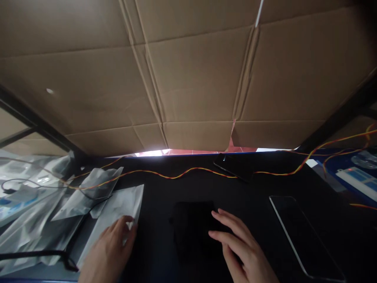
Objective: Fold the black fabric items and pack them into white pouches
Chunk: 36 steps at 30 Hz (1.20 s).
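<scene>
My left hand is at the lower left with its fingers curled. Its thumb and fingertips meet at the right edge of a frosted, translucent plastic bag lying flat. Toward the middle is a dark, roughly square black object; it blends into the black tabletop and I cannot make out its kind. My right hand reaches over that object's right side, fingers stretched and apart, holding nothing. Whether the fingertips touch it, I cannot tell. Right of this hand lies a smartphone with a dark screen and a pale edge.
More frosted bags crowd the left, with a black cable across them. A twisted red-yellow wire crosses the black table. Behind it lies a dark, flat device. Cardboard overhangs the back; a white-blue box sits right.
</scene>
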Available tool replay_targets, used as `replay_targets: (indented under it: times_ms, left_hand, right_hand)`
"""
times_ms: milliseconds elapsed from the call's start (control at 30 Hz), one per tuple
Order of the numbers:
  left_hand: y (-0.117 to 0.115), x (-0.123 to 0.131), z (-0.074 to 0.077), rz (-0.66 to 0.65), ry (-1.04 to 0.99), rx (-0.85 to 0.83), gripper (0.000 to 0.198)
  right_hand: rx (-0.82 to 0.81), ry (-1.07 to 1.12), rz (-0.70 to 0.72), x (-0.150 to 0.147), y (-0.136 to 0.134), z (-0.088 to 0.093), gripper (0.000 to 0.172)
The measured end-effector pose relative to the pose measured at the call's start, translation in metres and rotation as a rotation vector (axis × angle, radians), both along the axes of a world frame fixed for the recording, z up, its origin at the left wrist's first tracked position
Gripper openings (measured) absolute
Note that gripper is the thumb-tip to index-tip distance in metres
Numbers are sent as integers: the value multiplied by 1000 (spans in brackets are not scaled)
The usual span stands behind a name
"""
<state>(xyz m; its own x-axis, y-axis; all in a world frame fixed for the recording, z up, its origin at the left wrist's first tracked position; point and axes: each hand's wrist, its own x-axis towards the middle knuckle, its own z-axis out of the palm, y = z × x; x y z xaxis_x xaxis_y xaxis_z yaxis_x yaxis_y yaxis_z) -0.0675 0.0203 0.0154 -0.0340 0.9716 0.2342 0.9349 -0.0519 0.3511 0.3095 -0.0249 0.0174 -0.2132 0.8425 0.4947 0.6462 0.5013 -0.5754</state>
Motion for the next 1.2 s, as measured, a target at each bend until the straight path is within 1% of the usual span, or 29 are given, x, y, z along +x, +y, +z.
replay_targets:
  times_ms: [67,133,233,333,400,467,567,633,733,833,867,900,967,1033,1100,1133,1167,1200]
  left_hand:
    - [0,15,2,-104,-68,-64,23]
    - [0,32,5,-224,-140,-71,23]
    - [-1,58,5,-340,-179,49,22]
    - [-7,81,1,-388,-205,155,14]
    - [-12,90,-2,-359,-229,204,12]
    - [-16,91,-3,-269,-245,259,13]
    - [-18,84,-3,-105,-260,315,16]
    - [-16,78,-2,-61,-270,327,15]
    - [-13,79,-2,-99,-221,316,16]
    - [-11,88,-9,-189,-123,237,43]
    - [-11,90,-13,-222,-101,214,49]
    - [-12,92,-15,-247,-90,209,51]
    - [-12,91,-18,-260,-88,249,47]
    - [-12,87,-15,-218,-99,320,38]
    - [-11,82,-8,-151,-104,393,28]
    - [-10,80,-3,-138,-101,430,24]
    - [-9,79,1,-149,-96,469,22]
    - [-8,79,4,-190,-86,504,22]
  right_hand:
    - [9,22,-26,-4,1,4,47]
    - [13,18,-19,-12,4,8,46]
    - [21,-33,63,-34,10,14,48]
    - [34,-81,131,-63,18,12,43]
    - [13,-82,136,-76,22,8,36]
    - [-42,-90,137,-80,23,4,33]
    - [-118,-182,142,-78,23,-2,41]
    - [-127,-253,144,-76,23,-3,44]
    - [-119,-303,157,-78,24,-4,34]
    - [-138,-320,142,-83,24,-4,29]
    - [-147,-325,133,-84,24,-4,30]
    - [-156,-328,125,-85,24,-4,31]
    - [-174,-330,121,-85,22,-6,34]
    - [-196,-312,120,-84,20,-8,36]
    - [-219,-279,115,-82,18,-8,36]
    - [-227,-259,108,-81,17,-7,35]
    - [-238,-239,107,-79,17,-5,35]
    - [-251,-218,125,-76,17,-3,36]
